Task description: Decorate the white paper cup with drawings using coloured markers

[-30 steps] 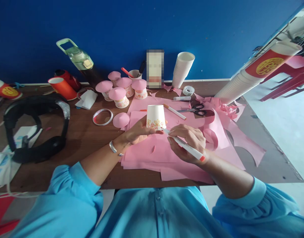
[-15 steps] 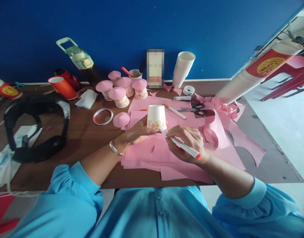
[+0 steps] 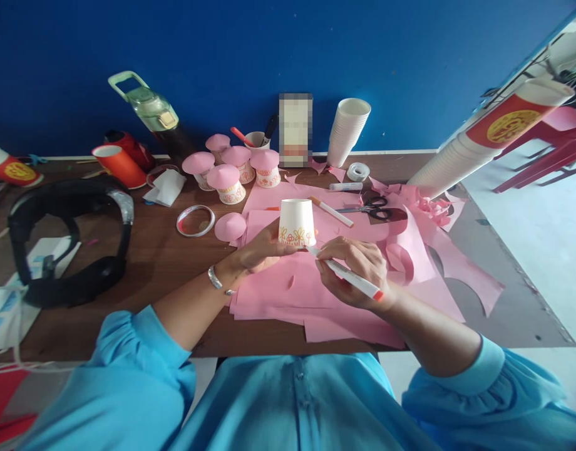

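Note:
An upside-down white paper cup [image 3: 296, 220] with orange flower drawings along its rim stands on pink paper sheets [image 3: 288, 288]. My left hand [image 3: 260, 247] grips the cup at its lower left side. My right hand [image 3: 358, 269] holds a white marker with an orange end [image 3: 351, 280], its tip touching the cup's lower right edge. A loose pink paper cone [image 3: 230, 226] lies just left of the cup.
Several pink-capped decorated cups [image 3: 231, 172] stand behind, with a pen cup [image 3: 257, 140], a stack of white cups [image 3: 347, 130], tape rolls [image 3: 195, 220], scissors [image 3: 372, 207], a second marker [image 3: 332, 212], black headphones [image 3: 67, 238], orange cups [image 3: 119, 166] and a green bottle [image 3: 149, 109].
The marker tip has shifted slightly along the cup's lower edge; my right hand moved a little. The cup and left hand stay nearly still.

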A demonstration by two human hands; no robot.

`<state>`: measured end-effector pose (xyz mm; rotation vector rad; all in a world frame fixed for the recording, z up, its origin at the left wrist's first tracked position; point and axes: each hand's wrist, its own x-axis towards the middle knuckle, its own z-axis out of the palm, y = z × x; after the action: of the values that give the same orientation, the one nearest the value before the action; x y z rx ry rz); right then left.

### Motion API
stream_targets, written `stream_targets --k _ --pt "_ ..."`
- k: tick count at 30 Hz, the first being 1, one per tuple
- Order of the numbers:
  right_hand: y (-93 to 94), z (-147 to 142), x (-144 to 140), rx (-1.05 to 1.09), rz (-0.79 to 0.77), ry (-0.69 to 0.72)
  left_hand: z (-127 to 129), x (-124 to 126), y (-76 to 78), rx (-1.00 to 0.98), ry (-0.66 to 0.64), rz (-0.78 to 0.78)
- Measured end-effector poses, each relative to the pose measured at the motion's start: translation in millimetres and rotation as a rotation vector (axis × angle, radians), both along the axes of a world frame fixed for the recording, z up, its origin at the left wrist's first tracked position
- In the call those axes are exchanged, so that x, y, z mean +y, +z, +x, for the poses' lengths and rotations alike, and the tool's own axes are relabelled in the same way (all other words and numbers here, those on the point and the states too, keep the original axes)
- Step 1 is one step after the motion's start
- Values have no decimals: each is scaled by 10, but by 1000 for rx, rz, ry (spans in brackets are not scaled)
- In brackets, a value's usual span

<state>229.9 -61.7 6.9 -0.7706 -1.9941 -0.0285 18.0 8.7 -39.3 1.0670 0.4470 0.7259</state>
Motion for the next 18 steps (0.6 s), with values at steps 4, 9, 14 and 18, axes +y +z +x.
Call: stream_targets --k 4,9,14,18 --pt "0 3 -7 24 11 -1 -20 4 -22 -21 -12 -8" --pt "4 10 9 23 24 -19 1 -6 47 -24 -17 -13" --pt "1 7 11 4 14 -9 -21 7 -19 -39 -27 7" --pt "7 5 3 27 25 -6 -49 18 -104 -47 -21 30"
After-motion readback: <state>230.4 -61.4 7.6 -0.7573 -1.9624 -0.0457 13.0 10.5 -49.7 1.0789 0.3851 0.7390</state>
